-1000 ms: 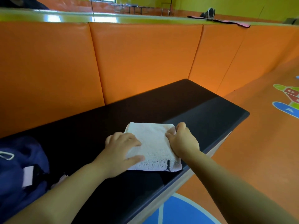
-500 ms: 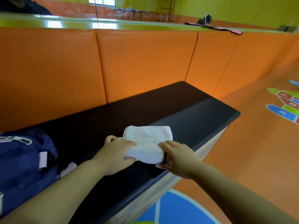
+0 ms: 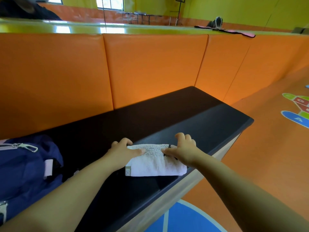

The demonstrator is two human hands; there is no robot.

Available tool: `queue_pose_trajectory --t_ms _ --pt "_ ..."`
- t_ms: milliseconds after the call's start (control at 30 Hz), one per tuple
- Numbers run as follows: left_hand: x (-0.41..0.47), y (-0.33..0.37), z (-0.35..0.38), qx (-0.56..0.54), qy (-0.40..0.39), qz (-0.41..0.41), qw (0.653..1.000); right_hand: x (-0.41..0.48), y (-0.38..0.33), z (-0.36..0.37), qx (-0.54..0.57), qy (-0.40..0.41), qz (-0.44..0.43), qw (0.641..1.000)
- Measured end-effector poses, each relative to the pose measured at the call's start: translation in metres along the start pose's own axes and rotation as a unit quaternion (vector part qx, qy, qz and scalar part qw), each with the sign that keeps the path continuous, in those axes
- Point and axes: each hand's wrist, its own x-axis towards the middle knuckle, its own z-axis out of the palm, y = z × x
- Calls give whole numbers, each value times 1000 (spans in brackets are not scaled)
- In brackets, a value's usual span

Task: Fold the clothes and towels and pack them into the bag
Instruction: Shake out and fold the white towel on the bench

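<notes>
A small white towel (image 3: 155, 162) lies folded into a narrow rectangle near the front edge of the black bench (image 3: 184, 118). A small label shows at its near left corner. My left hand (image 3: 122, 152) holds the towel's far left end, thumb lying across the top. My right hand (image 3: 183, 148) grips its far right end, thumb on top and fingers over the far edge. A navy blue bag (image 3: 25, 168) with a silver zipper pull sits on the bench at the left, its opening dark.
Orange padded panels (image 3: 150, 67) back the bench. The bench ends at a corner to the right, above an orange floor (image 3: 267, 156) with coloured markings. A dark shoe (image 3: 215, 22) and a pink cloth rest on the green ledge behind.
The towel has been folded over once more into a narrower strip. Both hands moved from its near edge to its far edge.
</notes>
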Motion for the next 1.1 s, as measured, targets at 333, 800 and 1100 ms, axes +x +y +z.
queue_pose_trajectory --t_ms 333,800,1100 --pt "4 9 -7 -93 -170 -91 977 2 -4 -13 19 -142 2 990" --pt "-82 -16 -15 45 -79 170 981 -58 -9 -2 -137 -95 -86 982" --pt "-141 -42 -93 294 47 277 914 -95 -60 -17 -307 84 -101 943"
